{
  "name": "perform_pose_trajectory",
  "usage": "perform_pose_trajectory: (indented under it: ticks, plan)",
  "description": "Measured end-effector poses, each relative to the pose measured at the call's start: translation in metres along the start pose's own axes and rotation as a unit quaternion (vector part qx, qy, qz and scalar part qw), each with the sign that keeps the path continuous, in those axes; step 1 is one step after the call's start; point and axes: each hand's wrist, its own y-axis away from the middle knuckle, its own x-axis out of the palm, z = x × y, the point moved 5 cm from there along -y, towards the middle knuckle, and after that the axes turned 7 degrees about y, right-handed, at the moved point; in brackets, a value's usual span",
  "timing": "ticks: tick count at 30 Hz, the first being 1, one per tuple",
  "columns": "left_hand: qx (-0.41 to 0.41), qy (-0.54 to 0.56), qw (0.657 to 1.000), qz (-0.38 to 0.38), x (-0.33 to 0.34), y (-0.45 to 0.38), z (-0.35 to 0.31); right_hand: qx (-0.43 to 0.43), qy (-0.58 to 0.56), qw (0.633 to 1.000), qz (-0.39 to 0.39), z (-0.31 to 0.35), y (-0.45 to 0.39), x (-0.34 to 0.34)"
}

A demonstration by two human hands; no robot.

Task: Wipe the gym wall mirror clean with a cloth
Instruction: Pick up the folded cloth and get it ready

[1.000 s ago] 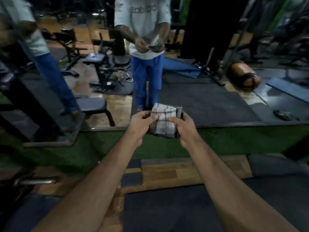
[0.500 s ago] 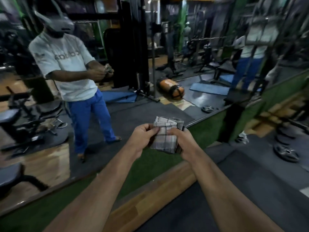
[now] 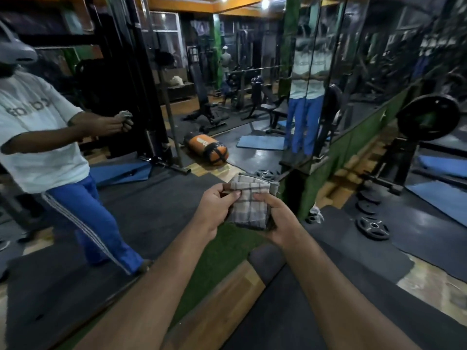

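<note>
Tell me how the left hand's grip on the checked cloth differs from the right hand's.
The left hand pinches the checked cloth from the side, thumb lying across its upper face; the right hand cups it from below, thumb on its middle. The left hand sits at the cloth's left edge, the right hand at its lower right corner. Both are closed on the folded cloth, held off the mirror.
</note>
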Motion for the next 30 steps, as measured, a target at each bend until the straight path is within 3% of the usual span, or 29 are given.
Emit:
perform_pose_trajectory:
  ticks: [7,15,21,30]
  plan:
    - [0.04,-0.055,0.997,0.027,0.068,-0.145,0.004,-0.06,0.049,0.993,-0.09,0.088,-0.119,-0.063]
    - [0.065,-0.055,0.995,0.043,0.153,-0.297,-0.038,-0.153,0.064,0.966,-0.196,0.223,-0.233,-0.121]
    - [0.117,-0.095,0.988,0.037,0.217,-0.389,-0.066,-0.207,0.021,0.956,-0.209,0.31,-0.299,-0.155]
    - [0.202,-0.129,0.97,-0.038,0.332,-0.508,-0.128,-0.254,0.039,0.955,-0.148,0.455,-0.407,-0.219]
